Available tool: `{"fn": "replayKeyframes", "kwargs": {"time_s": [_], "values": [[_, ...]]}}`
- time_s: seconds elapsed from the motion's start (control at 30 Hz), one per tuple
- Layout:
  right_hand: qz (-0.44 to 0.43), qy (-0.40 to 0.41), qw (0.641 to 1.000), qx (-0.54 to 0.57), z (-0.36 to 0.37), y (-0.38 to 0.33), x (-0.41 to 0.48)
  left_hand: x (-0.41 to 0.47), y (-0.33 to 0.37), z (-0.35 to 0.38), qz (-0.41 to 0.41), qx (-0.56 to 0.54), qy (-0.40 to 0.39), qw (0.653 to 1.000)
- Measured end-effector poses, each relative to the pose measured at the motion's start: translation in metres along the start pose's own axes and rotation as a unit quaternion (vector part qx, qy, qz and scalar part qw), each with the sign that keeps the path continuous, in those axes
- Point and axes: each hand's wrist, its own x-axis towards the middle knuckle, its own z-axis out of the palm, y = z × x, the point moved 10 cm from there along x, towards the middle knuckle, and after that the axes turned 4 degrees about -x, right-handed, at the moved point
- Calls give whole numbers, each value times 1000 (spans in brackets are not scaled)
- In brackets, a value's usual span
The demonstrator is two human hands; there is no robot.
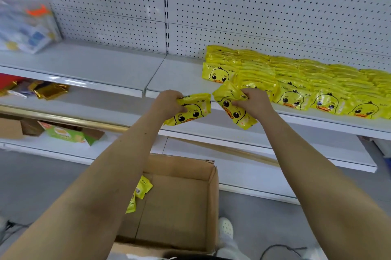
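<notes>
While hands [169, 103] [255, 103] grip them, "CKOK" duck packets [193, 109] [233, 112].

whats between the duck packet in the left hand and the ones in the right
Nothing, head view: only bare white metal shelf shows between left hand's yellow plastic packet and right hand's packets.

Top-left shelf package [27, 26] blurred; duck packet row [317, 82] cut off at right edge.

The left hand [170, 104] is gripping a yellow duck pack [191, 110]; the right hand [252, 102] is gripping another pack [231, 109]. More packs [313, 82] are lying stacked on the shelf [118, 69] just beyond the right fingers [246, 92]. A box [179, 196] is sitting open below both hands.
</notes>
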Motion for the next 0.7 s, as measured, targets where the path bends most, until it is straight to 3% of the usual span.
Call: {"fn": "replayKeyframes", "kwargs": {"time_s": [0.7], "values": [[-125, -58, 988, -65, 62, -1, 234, 154, 11, 32, -34, 17, -35, 999]]}}
